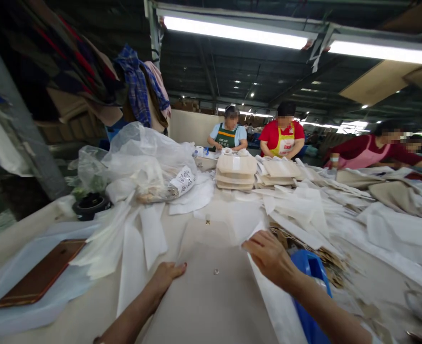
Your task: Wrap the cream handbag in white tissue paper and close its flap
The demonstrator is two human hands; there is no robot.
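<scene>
At seven o'clock the left hand has its thumb on the beige panel at six, whether gripping I cannot tell, while at five the right hand pinches a white sheet, nearly closed, with a blue container just outward and a phone at eight.

A panel lies between left hand and right hand. Left of them, a phone lies on a sheet; beyond the left hand, a plastic bag; beyond both, a stack; just right of the right hand, a container.
</scene>
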